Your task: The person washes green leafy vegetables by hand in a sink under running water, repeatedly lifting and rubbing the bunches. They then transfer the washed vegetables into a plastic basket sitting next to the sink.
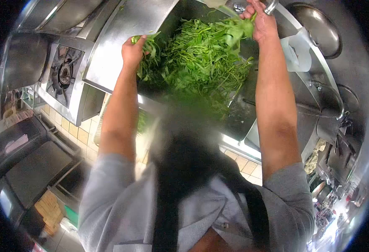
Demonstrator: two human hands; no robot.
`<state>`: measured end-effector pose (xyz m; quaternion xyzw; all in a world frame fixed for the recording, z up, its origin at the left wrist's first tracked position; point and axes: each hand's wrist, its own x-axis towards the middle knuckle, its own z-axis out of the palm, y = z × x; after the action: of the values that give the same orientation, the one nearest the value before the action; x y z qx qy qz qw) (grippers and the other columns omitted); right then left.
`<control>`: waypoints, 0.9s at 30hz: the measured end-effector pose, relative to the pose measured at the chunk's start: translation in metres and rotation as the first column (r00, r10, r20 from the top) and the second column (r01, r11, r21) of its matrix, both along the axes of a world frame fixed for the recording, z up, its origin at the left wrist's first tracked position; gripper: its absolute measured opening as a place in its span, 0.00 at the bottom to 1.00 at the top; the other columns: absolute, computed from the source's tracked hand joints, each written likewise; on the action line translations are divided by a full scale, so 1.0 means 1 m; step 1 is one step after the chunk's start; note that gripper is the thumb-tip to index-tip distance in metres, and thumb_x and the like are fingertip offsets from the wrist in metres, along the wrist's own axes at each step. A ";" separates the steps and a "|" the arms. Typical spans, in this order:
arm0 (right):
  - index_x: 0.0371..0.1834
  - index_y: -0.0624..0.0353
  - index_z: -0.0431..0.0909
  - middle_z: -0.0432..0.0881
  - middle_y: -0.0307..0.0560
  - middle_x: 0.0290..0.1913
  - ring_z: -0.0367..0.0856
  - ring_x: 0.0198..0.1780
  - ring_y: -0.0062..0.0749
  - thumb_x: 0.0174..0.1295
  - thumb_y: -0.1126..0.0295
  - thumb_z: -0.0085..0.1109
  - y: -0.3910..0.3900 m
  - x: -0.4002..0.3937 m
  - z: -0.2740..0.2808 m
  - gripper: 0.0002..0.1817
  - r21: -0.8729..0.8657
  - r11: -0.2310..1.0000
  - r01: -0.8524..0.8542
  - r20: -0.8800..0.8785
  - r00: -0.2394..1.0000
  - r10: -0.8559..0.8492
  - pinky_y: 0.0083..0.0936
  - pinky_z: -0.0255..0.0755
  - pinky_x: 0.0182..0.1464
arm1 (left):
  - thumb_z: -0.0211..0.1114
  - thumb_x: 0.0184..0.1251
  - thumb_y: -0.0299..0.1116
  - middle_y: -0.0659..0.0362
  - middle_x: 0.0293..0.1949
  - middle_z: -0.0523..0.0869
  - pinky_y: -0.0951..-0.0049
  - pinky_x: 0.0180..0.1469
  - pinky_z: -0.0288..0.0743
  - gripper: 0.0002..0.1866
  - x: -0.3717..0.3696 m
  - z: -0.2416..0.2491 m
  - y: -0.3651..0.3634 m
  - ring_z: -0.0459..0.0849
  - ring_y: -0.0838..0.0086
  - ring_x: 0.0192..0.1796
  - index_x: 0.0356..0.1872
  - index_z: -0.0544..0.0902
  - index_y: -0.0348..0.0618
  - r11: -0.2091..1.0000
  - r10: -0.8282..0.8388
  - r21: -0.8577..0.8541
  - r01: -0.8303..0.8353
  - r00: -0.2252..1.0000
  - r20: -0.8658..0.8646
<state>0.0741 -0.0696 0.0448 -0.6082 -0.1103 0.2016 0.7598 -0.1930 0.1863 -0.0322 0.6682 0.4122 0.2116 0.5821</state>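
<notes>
A large heap of leafy green vegetables (201,59) fills the metal sink (247,109). My left hand (133,52) is closed around a bunch of the greens at the sink's left edge, with leaves hanging down from it. At the far right of the sink, my right hand (263,24) grips more leafy stems, held above the heap. That hand is close to a metal faucet (271,6). The leaves under my right hand are slightly blurred.
A steel counter (119,42) adjoins the sink on the left, beside a gas burner (64,72). A white plastic container (297,52) and a round metal lid (317,29) are at the right. A wooden block (49,212) stands lower left.
</notes>
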 end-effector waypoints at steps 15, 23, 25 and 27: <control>0.42 0.62 0.79 0.75 0.37 0.22 0.71 0.21 0.24 0.63 0.62 0.65 -0.090 -0.042 -0.242 0.14 -0.742 0.639 -0.203 -0.335 0.938 -0.091 0.28 0.66 0.23 | 0.68 0.65 0.36 0.58 0.33 0.86 0.76 0.23 0.77 0.13 -0.002 -0.005 -0.002 0.85 0.75 0.27 0.43 0.82 0.37 1.000 -0.008 -0.013 0.008 1.000 -0.008; 0.66 0.51 0.71 0.82 0.45 0.54 0.78 0.48 0.27 0.60 0.52 0.67 0.002 -0.089 -0.123 0.32 -0.430 0.855 -0.290 -0.222 0.952 0.212 0.26 0.73 0.34 | 0.68 0.64 0.37 0.56 0.35 0.86 0.76 0.23 0.78 0.15 0.005 -0.011 -0.003 0.86 0.74 0.28 0.44 0.82 0.37 0.999 -0.025 -0.029 0.026 0.999 0.030; 0.68 0.49 0.69 0.80 0.42 0.60 0.76 0.60 0.29 0.62 0.52 0.65 0.014 -0.106 -0.106 0.32 -0.427 0.837 -0.343 -0.192 0.939 0.286 0.27 0.72 0.34 | 0.69 0.65 0.37 0.56 0.35 0.87 0.76 0.23 0.76 0.14 0.017 -0.004 -0.020 0.85 0.75 0.27 0.44 0.82 0.38 0.976 -0.088 -0.189 0.103 0.992 0.087; 0.72 0.53 0.62 0.77 0.53 0.62 0.80 0.35 0.26 0.57 0.52 0.70 0.018 -0.122 -0.095 0.42 -0.364 0.803 -0.472 -0.155 0.881 0.448 0.23 0.74 0.40 | 0.68 0.65 0.36 0.57 0.35 0.86 0.77 0.23 0.75 0.12 0.038 0.013 -0.057 0.84 0.75 0.27 0.43 0.81 0.39 0.942 -0.108 -0.316 0.114 0.993 0.039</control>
<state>-0.0483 -0.0514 -0.0501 -0.6960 -0.1888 0.4160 0.5539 -0.1550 0.1291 -0.0188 0.5856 0.3966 0.1162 0.6974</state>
